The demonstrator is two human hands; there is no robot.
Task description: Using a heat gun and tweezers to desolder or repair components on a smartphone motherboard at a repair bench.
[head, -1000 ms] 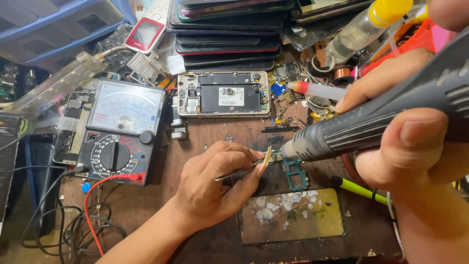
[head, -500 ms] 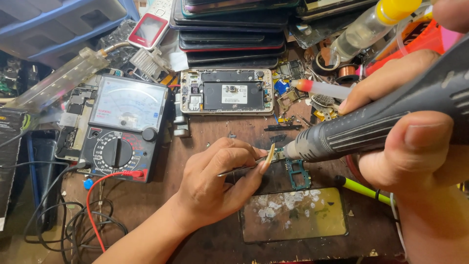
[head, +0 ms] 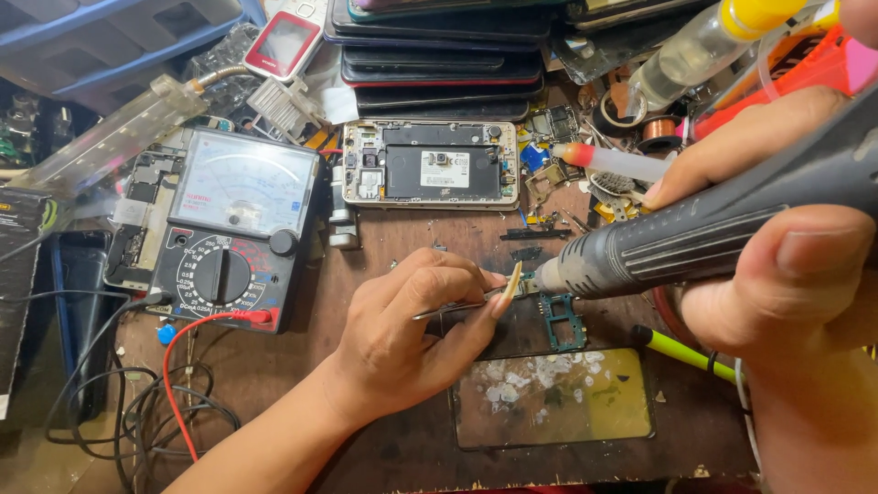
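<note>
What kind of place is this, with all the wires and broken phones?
Probably a phone repair bench. A stack of phones sits at the back, an opened phone lies beside a dial meter, and the right hand aims a hot-air tool at a small circuit board.

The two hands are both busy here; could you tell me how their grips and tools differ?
The left hand pinches thin metal tweezers in its fingertips, palm down on the table. The right hand wraps thumb and fingers around a thick grey hot-air tool, held above the table. Both tools point at the small green circuit board.
</note>
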